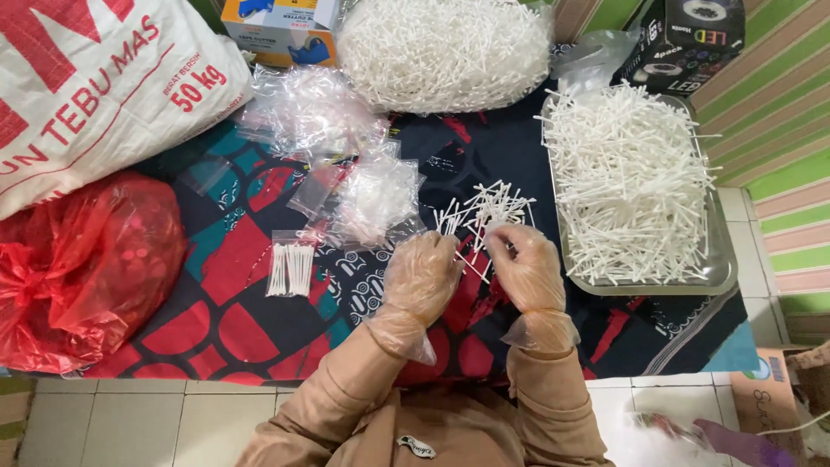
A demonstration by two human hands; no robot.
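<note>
Both my hands wear thin clear plastic gloves. My left hand (421, 275) holds a bunch of white cotton swabs (448, 221) upright, fingers closed around them. My right hand (526, 264) pinches a few swabs just to the right, over a small loose pile of swabs (494, 206) on the patterned cloth (259, 320). A small filled clear packet of swabs (290, 266) lies to the left of my left hand. Empty small clear bags (367, 197) are heaped just above it.
A metal tray (724, 275) heaped with white swabs stands at the right. A big clear bag of swabs (443, 50) is at the top. A white sack (95, 91), a red plastic bag (82, 264) and two boxes (278, 30) (683, 43) ring the cloth.
</note>
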